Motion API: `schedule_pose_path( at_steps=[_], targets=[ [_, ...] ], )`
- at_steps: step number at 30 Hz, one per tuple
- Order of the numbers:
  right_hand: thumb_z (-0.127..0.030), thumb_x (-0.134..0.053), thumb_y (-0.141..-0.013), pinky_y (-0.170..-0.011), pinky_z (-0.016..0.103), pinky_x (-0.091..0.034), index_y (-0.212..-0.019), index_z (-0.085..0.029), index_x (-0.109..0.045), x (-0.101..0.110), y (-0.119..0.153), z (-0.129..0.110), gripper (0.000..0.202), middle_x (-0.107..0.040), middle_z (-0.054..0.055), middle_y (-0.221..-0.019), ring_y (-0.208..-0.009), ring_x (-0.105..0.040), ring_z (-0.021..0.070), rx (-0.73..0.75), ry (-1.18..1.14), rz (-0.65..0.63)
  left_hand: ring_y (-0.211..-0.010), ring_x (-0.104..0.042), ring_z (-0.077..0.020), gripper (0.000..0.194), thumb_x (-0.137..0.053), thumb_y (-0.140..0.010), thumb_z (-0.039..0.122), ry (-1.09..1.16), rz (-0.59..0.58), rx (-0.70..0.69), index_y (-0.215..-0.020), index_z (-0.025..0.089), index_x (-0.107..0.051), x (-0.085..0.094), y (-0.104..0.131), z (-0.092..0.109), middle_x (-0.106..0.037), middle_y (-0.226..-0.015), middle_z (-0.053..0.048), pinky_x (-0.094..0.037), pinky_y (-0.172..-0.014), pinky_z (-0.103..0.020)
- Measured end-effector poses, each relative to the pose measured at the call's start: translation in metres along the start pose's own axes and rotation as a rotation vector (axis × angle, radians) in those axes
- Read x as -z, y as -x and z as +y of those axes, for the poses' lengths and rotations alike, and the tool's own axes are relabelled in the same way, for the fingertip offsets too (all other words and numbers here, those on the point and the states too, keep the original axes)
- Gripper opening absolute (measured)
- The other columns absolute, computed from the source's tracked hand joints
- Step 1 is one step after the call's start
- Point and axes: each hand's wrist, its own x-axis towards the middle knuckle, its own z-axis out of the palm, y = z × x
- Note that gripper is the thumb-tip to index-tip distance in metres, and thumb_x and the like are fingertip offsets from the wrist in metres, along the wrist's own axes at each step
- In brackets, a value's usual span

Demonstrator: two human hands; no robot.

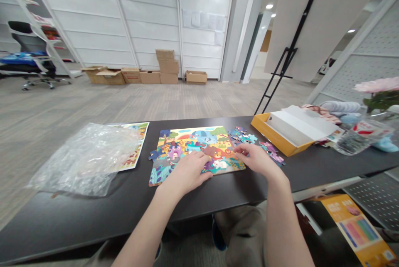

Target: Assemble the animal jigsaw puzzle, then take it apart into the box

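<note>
A colourful animal jigsaw puzzle lies on the black table, with a blue elephant, lions and a white rabbit in its picture. Some pieces sit loosely over its middle and left side. My left hand rests on the puzzle's lower middle, fingers stretched forward and thumb apart, hiding part of the picture. At the right edge of the puzzle is my right hand, its bent index finger and thumb slightly apart and touching the surface; no piece shows between them. Loose puzzle pieces lie beyond the right hand, and purple pieces beside it.
Left of the puzzle, a crumpled clear plastic bag partly covers a printed picture sheet. An open yellow box stands at the right, near a plastic bottle and folded cloths. Below the tabletop is another yellow package.
</note>
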Motion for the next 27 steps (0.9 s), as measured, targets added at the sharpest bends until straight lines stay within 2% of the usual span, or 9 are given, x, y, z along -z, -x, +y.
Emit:
schedule_pose_path(
  at_steps=[3,8,13,16,21,27],
  targets=[
    [-0.024,-0.058,-0.084,-0.069,0.031,-0.048,-0.085,-0.022,-0.073,0.007,0.003,0.011,0.015,-0.076,0.005,-0.085,-0.074,-0.066,0.0205,-0.055,0.063,0.081,-0.115,-0.061,-0.0289,0.032,-0.067,-0.090,0.034,-0.013,-0.001,0.000,-0.119,0.019,-0.066,0.001,0.000,0.000,-0.067,-0.119,-0.011,-0.048,-0.100,-0.040],
    [-0.028,-0.055,-0.084,-0.070,0.033,-0.049,-0.086,-0.022,-0.072,0.014,0.003,0.021,0.018,-0.077,0.005,-0.085,-0.069,-0.066,0.0205,-0.081,0.065,0.124,-0.113,-0.062,-0.0292,0.030,-0.066,-0.090,0.035,-0.043,-0.014,-0.007,-0.116,0.019,-0.066,0.000,-0.001,0.000,-0.067,-0.117,-0.011,-0.049,-0.098,-0.040],
    [-0.034,-0.056,-0.084,-0.075,0.035,-0.052,-0.089,-0.020,-0.073,0.030,0.009,0.027,0.023,-0.078,0.009,-0.086,-0.078,-0.071,0.0240,-0.150,-0.011,0.358,-0.113,-0.062,-0.0298,0.030,-0.066,-0.089,0.035,-0.059,-0.003,-0.018,-0.115,0.019,-0.067,-0.002,-0.002,-0.002,-0.068,-0.116,-0.011,-0.050,-0.098,-0.041],
    [-0.040,-0.057,-0.084,-0.071,0.034,-0.053,-0.090,-0.019,-0.074,0.042,0.019,0.038,0.027,-0.078,0.010,-0.083,-0.074,-0.071,0.0237,-0.199,-0.018,0.430,-0.113,-0.062,-0.0301,0.029,-0.065,-0.088,0.034,-0.064,-0.006,-0.013,-0.113,0.019,-0.067,-0.003,-0.002,-0.002,-0.067,-0.116,-0.012,-0.049,-0.098,-0.042],
    [-0.047,-0.064,-0.080,-0.064,0.031,-0.050,-0.086,-0.021,-0.073,0.053,0.033,0.059,0.028,-0.077,0.007,-0.080,-0.071,-0.070,0.0226,-0.282,0.099,0.315,-0.113,-0.062,-0.0303,0.029,-0.065,-0.088,0.034,-0.066,-0.022,-0.002,-0.113,0.020,-0.067,0.000,-0.003,-0.001,-0.067,-0.117,-0.012,-0.050,-0.096,-0.041],
    [-0.044,-0.083,-0.063,-0.063,0.029,-0.047,-0.091,-0.023,-0.073,0.039,0.031,0.056,0.037,-0.075,0.004,-0.086,-0.072,-0.067,0.0203,-0.254,0.174,0.065,-0.112,-0.062,-0.0289,0.027,-0.064,-0.088,0.033,-0.035,-0.018,0.006,-0.113,0.023,-0.068,0.001,-0.002,-0.001,-0.066,-0.116,-0.010,-0.051,-0.093,-0.039]
  ],
)
